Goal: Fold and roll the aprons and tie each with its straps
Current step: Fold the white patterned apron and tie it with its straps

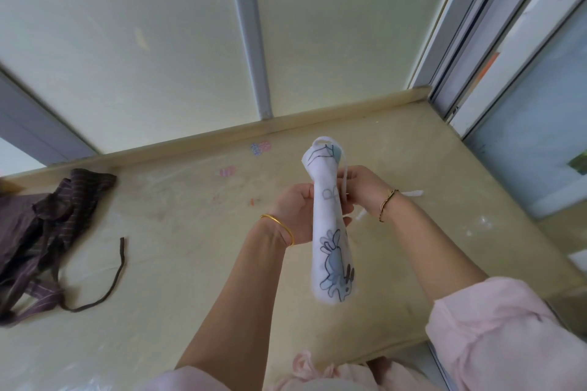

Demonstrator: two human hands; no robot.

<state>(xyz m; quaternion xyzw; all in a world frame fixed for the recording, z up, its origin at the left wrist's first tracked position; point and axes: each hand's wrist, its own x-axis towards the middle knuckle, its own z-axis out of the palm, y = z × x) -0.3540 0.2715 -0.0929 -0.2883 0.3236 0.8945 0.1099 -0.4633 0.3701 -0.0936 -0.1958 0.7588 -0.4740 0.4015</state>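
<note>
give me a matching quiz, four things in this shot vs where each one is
Things:
1 white apron
2 striped apron
3 gold bangle
4 dark cord bracelet

Places:
a on the left wrist
b crumpled on the table
c on the right wrist
d rolled, gripped by left hand and right hand

Pairs: 1-d, 2-b, 3-a, 4-c

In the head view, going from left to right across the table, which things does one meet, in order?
Crumpled dark striped apron, left hand, rolled white apron with blue drawing, right hand pinching its white strap.
</note>
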